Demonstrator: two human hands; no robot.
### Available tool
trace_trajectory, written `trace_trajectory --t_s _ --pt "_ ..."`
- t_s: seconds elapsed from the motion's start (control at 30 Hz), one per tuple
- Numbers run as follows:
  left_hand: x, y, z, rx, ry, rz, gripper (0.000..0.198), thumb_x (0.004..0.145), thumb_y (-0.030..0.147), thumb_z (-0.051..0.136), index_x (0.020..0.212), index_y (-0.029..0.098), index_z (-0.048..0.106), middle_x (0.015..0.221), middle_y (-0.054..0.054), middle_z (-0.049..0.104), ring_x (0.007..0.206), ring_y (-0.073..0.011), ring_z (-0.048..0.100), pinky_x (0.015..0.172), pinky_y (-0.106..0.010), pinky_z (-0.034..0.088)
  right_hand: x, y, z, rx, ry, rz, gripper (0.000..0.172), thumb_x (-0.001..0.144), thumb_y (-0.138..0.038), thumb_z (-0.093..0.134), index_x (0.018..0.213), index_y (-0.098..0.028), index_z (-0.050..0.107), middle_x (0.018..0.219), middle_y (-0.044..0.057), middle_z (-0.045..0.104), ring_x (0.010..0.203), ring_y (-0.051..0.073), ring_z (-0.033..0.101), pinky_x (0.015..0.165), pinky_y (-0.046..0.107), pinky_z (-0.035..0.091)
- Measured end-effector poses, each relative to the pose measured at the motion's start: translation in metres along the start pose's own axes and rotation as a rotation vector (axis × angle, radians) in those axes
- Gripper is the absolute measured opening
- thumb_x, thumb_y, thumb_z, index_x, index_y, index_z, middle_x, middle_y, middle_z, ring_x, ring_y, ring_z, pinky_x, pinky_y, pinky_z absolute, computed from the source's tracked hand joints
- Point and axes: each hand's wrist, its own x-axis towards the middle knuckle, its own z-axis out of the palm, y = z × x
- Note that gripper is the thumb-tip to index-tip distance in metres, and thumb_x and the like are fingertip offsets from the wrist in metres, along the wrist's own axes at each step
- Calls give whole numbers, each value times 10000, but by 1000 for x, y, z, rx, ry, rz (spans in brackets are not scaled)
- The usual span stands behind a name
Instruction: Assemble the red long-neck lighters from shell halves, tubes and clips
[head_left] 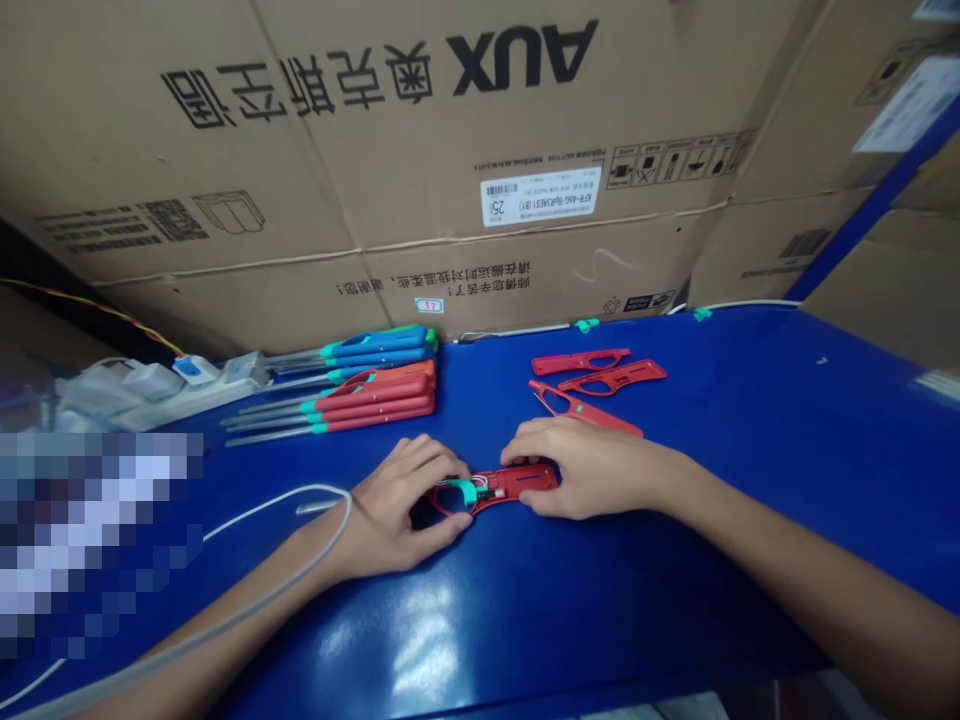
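A: What writing is legible?

B: The carton (360, 170) behind the bench (637, 600) carries "AUX 奥克斯空调", inverted. Its white label (540, 197) includes "KFR-46G" and "25", also inverted.

A: State the workpiece location and contents.

B: The red lighter half-shell (517, 485) sits between both hands, containing a green trigger (469, 494) and white wire (481, 481). The left hand (394, 500) grips the loop end; the right hand (581, 465) grips the opposite end.

A: Other parts?

B: Three red shell pieces (626, 377) lie beyond the right hand; lighters (397, 390) are stacked farther left.
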Motion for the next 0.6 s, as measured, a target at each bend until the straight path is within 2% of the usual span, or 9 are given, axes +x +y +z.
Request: trace_trajectory --t_s 0.17,0.6 --pt "0 0 1 7 35 8 229 856 287 585 1068 202 566 1028 -67 641 933 -212 573 918 -401 395 -1 1 -4 -18 -17 67 281 809 -342 626 1043 -197 681 986 59 671 859 202 615 752 310 459" --pt "1 1 1 27 46 17 215 855 291 588 1048 196 576 998 -76 636 904 -218 568 853 -378 431 0 1 -6 -42 -36 75 262 831 -370 618 1005 -186 686 934 53 657 790 175 593 671 279 427"
